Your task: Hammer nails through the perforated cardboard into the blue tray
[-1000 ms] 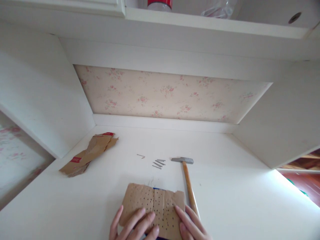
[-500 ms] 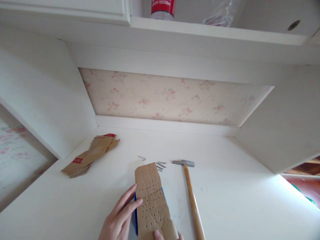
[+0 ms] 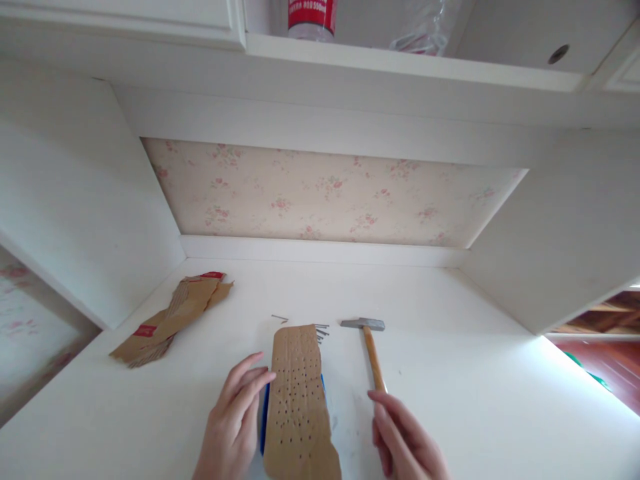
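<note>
A strip of brown cardboard punched with several small holes lies on top of a blue object, whose edges peek out at both sides. My left hand is beside it with fingers stretched out, one fingertip touching the cardboard's left edge. My right hand has its fingers curled round the wooden handle of a hammer, which lies with its metal head away from me. The lower handle is hidden by that hand. Several nails lie just past the cardboard's far right corner.
Torn cardboard pieces lie at the left on the white tabletop. One more nail is beyond the strip. Overhead, a white shelf holds a red-labelled bottle and a clear plastic bag. Side panels flank the tabletop.
My right hand has left the lower end of the cardboard and moved right onto the hammer's handle. The cardboard now sits straighter. My left hand stays at its left edge.
</note>
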Demonstrator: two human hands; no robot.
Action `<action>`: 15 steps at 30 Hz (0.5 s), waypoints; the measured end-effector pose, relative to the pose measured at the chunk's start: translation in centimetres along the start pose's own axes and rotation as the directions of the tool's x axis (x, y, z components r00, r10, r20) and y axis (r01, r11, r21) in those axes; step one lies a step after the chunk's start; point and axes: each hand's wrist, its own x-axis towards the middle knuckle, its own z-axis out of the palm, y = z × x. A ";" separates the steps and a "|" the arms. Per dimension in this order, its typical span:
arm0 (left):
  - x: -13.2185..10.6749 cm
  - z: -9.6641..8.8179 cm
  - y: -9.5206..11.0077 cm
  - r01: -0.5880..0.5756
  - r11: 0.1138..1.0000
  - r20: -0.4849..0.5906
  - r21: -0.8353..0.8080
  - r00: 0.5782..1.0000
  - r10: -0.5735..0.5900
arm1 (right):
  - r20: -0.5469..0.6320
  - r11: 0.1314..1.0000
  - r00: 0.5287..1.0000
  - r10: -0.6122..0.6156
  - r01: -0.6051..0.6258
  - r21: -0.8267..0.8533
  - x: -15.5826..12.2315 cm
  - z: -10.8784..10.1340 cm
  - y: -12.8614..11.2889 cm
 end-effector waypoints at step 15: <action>2.2 1.7 -0.7 0.466 0.735 0.307 -0.493 0.883 -0.354 | 0.440 0.456 0.861 -0.256 0.509 -0.731 10.7 7.0 -4.0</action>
